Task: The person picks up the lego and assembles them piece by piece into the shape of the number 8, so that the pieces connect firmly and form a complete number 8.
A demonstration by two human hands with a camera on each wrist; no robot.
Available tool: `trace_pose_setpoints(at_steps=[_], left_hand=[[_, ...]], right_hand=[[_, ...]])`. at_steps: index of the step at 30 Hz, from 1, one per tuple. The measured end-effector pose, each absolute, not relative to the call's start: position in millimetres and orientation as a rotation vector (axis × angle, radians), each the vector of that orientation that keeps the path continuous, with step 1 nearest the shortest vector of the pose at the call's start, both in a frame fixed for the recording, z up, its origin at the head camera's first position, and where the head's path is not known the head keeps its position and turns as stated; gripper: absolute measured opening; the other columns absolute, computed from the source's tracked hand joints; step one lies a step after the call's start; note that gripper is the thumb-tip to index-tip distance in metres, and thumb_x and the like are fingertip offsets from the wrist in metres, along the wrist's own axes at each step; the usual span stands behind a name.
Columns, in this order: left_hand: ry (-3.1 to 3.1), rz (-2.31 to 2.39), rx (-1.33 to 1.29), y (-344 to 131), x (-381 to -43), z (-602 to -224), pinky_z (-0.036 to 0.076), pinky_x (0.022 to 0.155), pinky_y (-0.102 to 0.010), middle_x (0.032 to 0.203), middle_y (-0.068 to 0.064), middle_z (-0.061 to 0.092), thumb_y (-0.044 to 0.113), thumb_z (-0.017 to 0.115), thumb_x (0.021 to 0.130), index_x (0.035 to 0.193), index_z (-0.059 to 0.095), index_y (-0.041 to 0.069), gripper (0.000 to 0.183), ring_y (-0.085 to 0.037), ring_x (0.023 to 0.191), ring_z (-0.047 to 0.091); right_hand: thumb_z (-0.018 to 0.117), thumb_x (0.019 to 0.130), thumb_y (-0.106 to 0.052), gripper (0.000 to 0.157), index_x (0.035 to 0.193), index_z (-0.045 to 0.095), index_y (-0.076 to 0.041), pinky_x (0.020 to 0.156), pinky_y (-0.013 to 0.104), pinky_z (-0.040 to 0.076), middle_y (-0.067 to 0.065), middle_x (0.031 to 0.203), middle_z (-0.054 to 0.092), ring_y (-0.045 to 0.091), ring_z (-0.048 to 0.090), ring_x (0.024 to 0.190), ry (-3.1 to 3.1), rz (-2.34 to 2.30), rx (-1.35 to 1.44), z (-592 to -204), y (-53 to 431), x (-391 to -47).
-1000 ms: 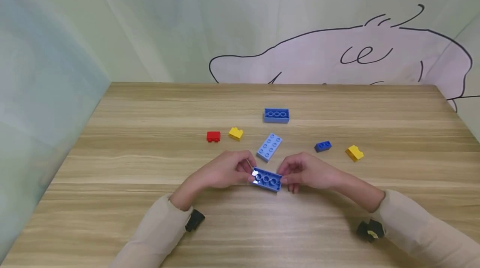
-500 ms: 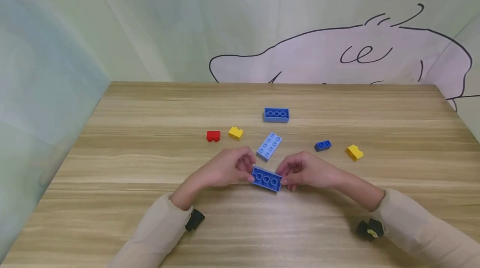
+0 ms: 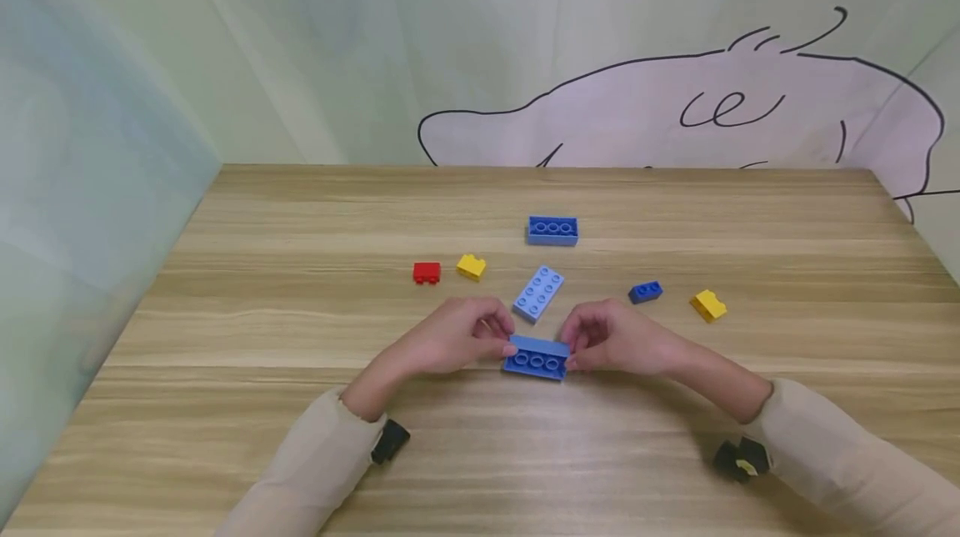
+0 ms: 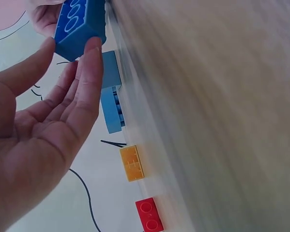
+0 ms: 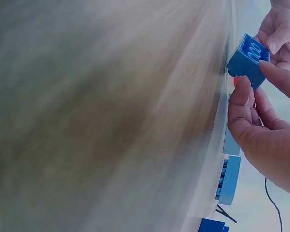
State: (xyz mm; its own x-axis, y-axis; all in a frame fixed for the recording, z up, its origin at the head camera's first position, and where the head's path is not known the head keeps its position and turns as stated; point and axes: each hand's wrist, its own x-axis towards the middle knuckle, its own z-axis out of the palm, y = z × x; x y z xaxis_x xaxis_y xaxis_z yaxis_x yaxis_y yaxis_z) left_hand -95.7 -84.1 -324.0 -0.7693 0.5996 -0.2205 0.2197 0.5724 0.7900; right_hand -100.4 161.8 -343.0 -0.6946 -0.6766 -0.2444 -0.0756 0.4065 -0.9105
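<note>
Between my two hands is a blue building brick (image 3: 536,360), held by its short ends with the hollow underside and its rings facing up and toward me. My left hand (image 3: 459,338) pinches the left end; in the left wrist view its thumb and forefinger are on the brick's end (image 4: 79,44). At the other end, my right hand (image 3: 621,340) pinches with thumb and fingers, seen close up around the brick (image 5: 247,66) in the right wrist view. Just beyond the held brick lies a light blue brick (image 3: 538,293), studs up.
Farther back, another blue brick (image 3: 552,231) lies with its hollow side up. To the left are a red brick (image 3: 427,273) and a yellow brick (image 3: 471,268). A small dark blue brick (image 3: 646,293) and a second yellow brick (image 3: 708,305) lie to the right on the wooden table (image 3: 300,212).
The held blue brick has rolled in my fingers: its long far side now shows and its hollow underside tips toward me. It has also levelled slightly. The loose bricks stay put.
</note>
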Motion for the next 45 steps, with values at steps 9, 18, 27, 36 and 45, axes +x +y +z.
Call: trace_pose_setpoints(at_steps=[9, 18, 27, 36, 45], left_hand=[[2.319, 1.081, 0.694, -83.1, -94.4, -324.8, 0.047, 0.068, -0.022, 0.081, 0.002, 0.061, 0.012, 0.069, 0.081, 0.090, 0.060, 0.005, 0.014, -0.010, 0.073, 0.055], [2.305, 1.056, 0.705, -83.0, -93.6, -326.9, 0.048, 0.068, -0.021, 0.082, 0.002, 0.060, 0.010, 0.071, 0.079, 0.090, 0.059, 0.006, 0.016, -0.010, 0.073, 0.056], [2.285, 1.025, 0.669, -82.7, -93.3, -327.2, 0.047, 0.067, -0.022, 0.079, 0.002, 0.059, 0.012, 0.071, 0.079, 0.089, 0.058, 0.007, 0.017, -0.011, 0.071, 0.054], [2.277, 1.015, 0.649, -84.7, -93.2, -327.8, 0.047, 0.067, -0.023, 0.079, 0.002, 0.059, 0.015, 0.069, 0.082, 0.089, 0.059, 0.007, 0.015, -0.012, 0.072, 0.053], [2.283, 0.995, 0.617, -83.8, -93.1, -327.8, 0.047, 0.068, -0.023, 0.080, 0.002, 0.059, 0.015, 0.070, 0.081, 0.090, 0.059, 0.006, 0.016, -0.011, 0.074, 0.055]], right_hand=[[0.070, 0.077, -0.002, 0.019, 0.091, 0.057, 0.000, 0.069, 0.024, 0.048, 0.007, 0.083, 0.058, 0.022, 0.053, 0.077, 2.062, -1.320, -0.635, -344.6, 161.3, -100.1], [0.070, 0.079, -0.006, 0.019, 0.091, 0.055, -0.001, 0.066, 0.023, 0.047, 0.007, 0.083, 0.057, 0.020, 0.054, 0.074, 2.038, -1.316, -0.653, -346.6, 161.2, -99.7], [0.065, 0.084, -0.008, 0.014, 0.091, 0.057, 0.000, 0.062, 0.022, 0.045, 0.006, 0.079, 0.059, 0.015, 0.052, 0.068, 2.019, -1.305, -0.652, -346.5, 162.9, -99.6], [0.066, 0.084, -0.010, 0.018, 0.097, 0.057, 0.001, 0.064, 0.022, 0.047, 0.007, 0.083, 0.059, 0.018, 0.053, 0.072, 2.029, -1.297, -0.641, -345.4, 162.7, -100.1], [0.068, 0.082, -0.013, 0.023, 0.101, 0.061, 0.000, 0.066, 0.023, 0.047, 0.007, 0.085, 0.060, 0.021, 0.053, 0.075, 2.034, -1.269, -0.615, -343.6, 162.2, -99.7]])
